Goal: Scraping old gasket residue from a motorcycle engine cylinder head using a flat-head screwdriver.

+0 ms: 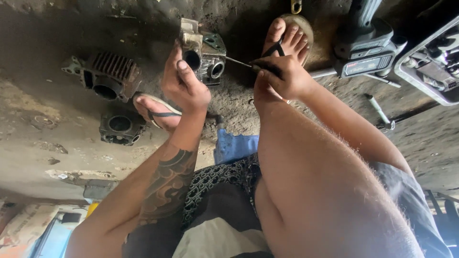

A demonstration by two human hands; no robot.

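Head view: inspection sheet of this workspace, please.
Surface: dirty concrete floor, stained.
Job's things: metal engine part held upright; thin tool pointed at its side opening.
Clutter: finned cylinder, round metal part, power tool, tray of parts, loose rod.
Hands: left hand grips the engine part; right hand pinches the thin tool.
Cables: nothing seen.
Surroundings: person sits low, feet in sandals.

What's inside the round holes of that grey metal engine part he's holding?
The grey metal engine part in the left hand shows only dark bores; the thin tool from the right hand points in. Deeper inside stays hidden.
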